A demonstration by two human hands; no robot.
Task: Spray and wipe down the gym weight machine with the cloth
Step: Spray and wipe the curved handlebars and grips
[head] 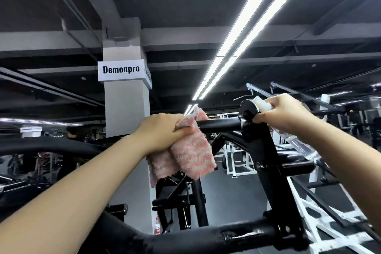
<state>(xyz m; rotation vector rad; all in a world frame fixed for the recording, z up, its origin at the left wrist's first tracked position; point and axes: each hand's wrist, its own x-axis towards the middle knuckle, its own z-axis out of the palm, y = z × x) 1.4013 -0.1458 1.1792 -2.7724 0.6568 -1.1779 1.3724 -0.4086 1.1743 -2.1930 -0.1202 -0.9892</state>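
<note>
My left hand (162,132) grips a pink and white striped cloth (191,150) wrapped over a raised black horizontal bar (218,125) of the weight machine; part of the cloth hangs below the bar. My right hand (286,113) holds a clear spray bottle (296,142) with a white head, up against the black upright arm (266,159) and its round end cap (248,107) at the bar's right end. The bottle's body slopes down to the right behind my wrist.
A thick black machine bar (206,235) crosses low in front of me. A white pillar (126,107) with a sign stands behind the left hand. White racks (237,161) and other machines fill the floor beyond, and a person (72,132) stands far left.
</note>
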